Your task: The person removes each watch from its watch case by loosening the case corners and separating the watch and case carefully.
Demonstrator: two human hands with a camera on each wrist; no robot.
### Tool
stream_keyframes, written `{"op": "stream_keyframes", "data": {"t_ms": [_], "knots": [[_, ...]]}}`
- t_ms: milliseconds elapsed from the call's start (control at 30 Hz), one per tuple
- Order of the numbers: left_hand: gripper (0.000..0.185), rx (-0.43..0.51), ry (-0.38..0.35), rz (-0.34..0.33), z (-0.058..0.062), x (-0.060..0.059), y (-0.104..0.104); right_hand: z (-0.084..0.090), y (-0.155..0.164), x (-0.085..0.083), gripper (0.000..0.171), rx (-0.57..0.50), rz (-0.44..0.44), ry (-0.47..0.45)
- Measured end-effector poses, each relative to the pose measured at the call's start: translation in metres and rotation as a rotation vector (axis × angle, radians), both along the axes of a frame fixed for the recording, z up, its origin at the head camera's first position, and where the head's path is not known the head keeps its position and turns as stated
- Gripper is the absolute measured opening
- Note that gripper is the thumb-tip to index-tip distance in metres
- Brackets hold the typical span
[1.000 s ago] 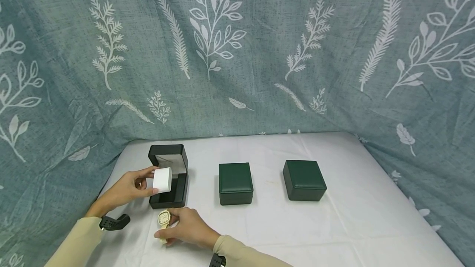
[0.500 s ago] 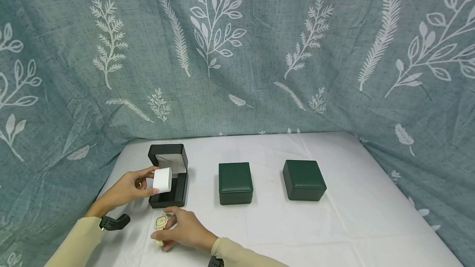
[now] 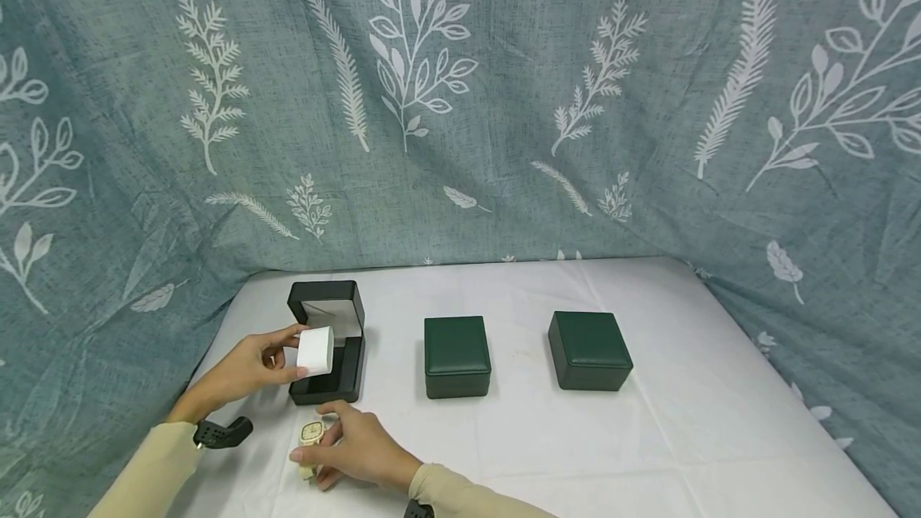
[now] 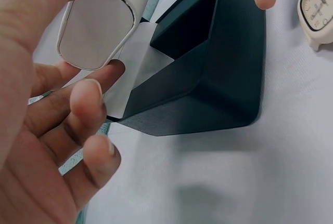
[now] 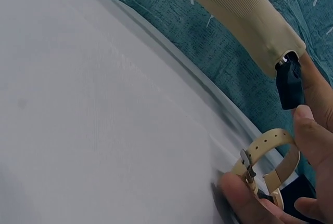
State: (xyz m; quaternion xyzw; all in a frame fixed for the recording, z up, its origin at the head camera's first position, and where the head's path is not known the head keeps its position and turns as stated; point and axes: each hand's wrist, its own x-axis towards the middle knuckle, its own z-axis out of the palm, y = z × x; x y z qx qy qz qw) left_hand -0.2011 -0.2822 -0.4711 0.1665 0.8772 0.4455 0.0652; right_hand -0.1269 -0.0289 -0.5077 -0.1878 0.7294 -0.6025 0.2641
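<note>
From the head view, the left hand [image 3: 248, 366] pinches a white watch cushion [image 3: 315, 350] just above the open dark green box [image 3: 327, 342], while the right hand [image 3: 356, 448] grips a cream wristwatch [image 3: 312, 434] low over the table [image 3: 683, 430]. Two closed green boxes [image 3: 456, 356] sit to the right.

The left wrist view shows thumb and fingers [image 4: 86, 96] around the cushion's oval end.

The right wrist view shows fingertips [image 5: 237, 193] pinching the buckled strap, perhaps touching the table.

Two closed green boxes [image 3: 456, 355] [image 3: 590, 348] side by side on white tablecloth [image 3: 647, 438]; leaf-print curtain [image 3: 504, 102] behind.
</note>
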Motion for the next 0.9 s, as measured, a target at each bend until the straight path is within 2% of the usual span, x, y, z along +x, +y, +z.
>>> {"op": "stream_keyframes", "data": {"t_ms": [267, 533, 733, 900], "knots": [[0.078, 0.018, -0.012, -0.013, 0.002, -0.006, -0.004, -0.001, 0.002, -0.013, 0.067, 0.035, 0.036, 0.016], [0.079, -0.011, -0.011, -0.014, 0.002, -0.014, -0.007, -0.003, 0.004, -0.027, 0.067, 0.060, 0.037, 0.071], [0.079, -0.017, 0.001, -0.031, 0.000, -0.020, -0.010, -0.002, 0.008, -0.041, 0.059, 0.050, 0.043, 0.148], [0.081, -0.024, -0.004, -0.019, -0.003, -0.027, -0.013, 0.002, 0.013, -0.055, 0.052, 0.030, 0.026, 0.236]]}}
